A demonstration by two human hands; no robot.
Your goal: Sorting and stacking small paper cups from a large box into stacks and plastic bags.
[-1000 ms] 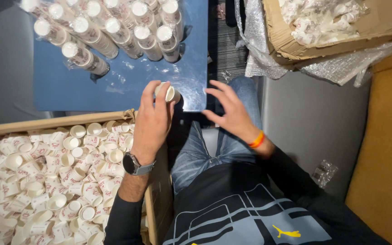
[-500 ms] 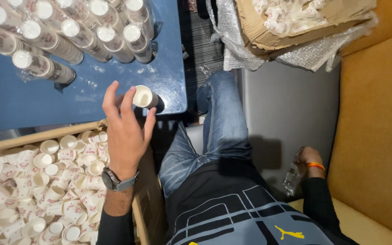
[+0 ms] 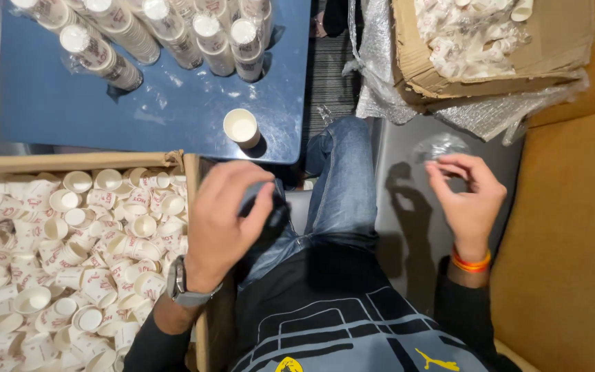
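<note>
— What's around you?

— A blue table [image 3: 173, 110] ahead with sleeved cup stacks [image 3: 173, 27] and one lone paper cup [image 3: 241, 127] upright near its edge. A cardboard box of loose cups [image 3: 56, 248] sits at my left.

— And your hands?

— My left hand [image 3: 225, 220] curls, knuckles up, around a dark object [image 3: 273, 213] over my knee; most of it is hidden. My right hand [image 3: 470, 196] is raised, fingertips pinching a clear plastic bag [image 3: 439, 146], barely visible against the grey.

Matt paper cup [image 3: 242, 127] on a smooth blue table [image 3: 173, 110] — crinkly clear plastic film [image 3: 439, 147].
</note>
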